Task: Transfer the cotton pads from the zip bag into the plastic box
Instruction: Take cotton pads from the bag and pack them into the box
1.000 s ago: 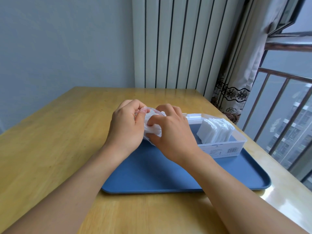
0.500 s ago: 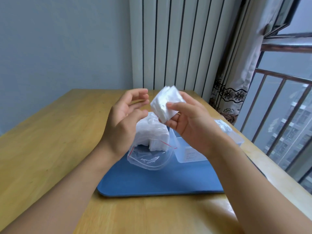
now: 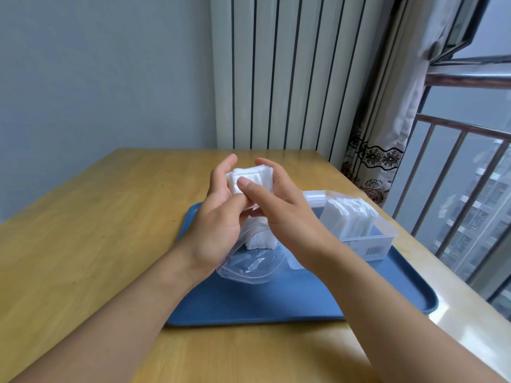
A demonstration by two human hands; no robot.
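Hands are meeting above the tray (image 3: 304, 305) in the head view, the only one given. Both are now closing on one stack of pads (image 3: 253, 179): the right hand (image 3: 284, 214) is pinching it between thumb and fingers, and the left hand (image 3: 221, 214) is cupping its far side with thumb and fingers curled round it. Half a second ago the right hand alone was carrying this stack while the left was hanging loose beside it; a second ago both were working inside the bag (image 3: 254, 258). So the stack is out of the bag and the left hand is joining in, seemingly to square the pads.

The bag is lying slumped on the tray just below the hands, mouth toward the person, with more pads showing white through the plastic. The box (image 3: 367, 244) is sitting on the tray to the right, near the right wrist, and is already holding a row of pads standing on edge at its far end. Tray and box are resting on the desk (image 3: 96, 230).

Judging by this, the task is partly done: one batch is boxed, one is in hand waiting to go in, and a remainder is staying in the bag.
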